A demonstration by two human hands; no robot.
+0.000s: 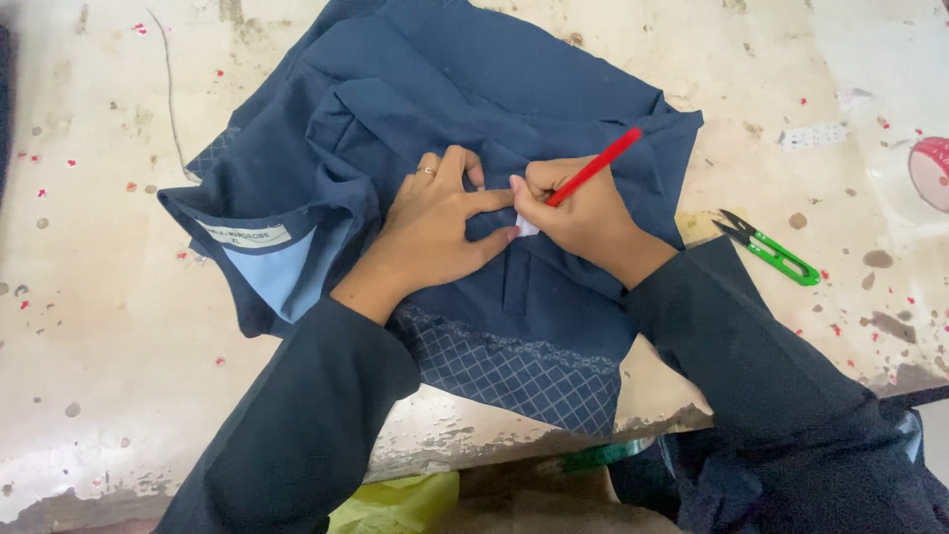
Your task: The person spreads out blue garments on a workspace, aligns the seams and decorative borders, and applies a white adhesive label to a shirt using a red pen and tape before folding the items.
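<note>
Head view, looking down on a worn, paint-flecked work table (89,326). A dark navy garment (474,109) lies spread and folded across the table's middle, its lower edge showing a quilted diamond-pattern lining (514,371) that reaches the table's near edge. At the garment's left, a turned-out collar shows a light blue facing (282,272) with a small sewn-in label (245,237).

The left hand (435,227) lies flat on the navy cloth, fingers spread and pressing down, a ring on one finger; its index finger and thumb frame a small white tag (527,226) on the garment. The right hand (578,208) is closed around a red pencil (593,166) in a writing grip, the pencil's tip at the white tag and its shaft slanting up and to the right. The two hands touch at the fingertips, just over the tag. Both forearms wear dark sleeves.

Well apart to the right, green-handled thread snips (776,255) lie on bare table, blades pointing left toward the garment. A pink-and-white roll (932,170) is cut by the right edge of the frame. Below the table's edge a yellow-green bag (395,504) shows.
</note>
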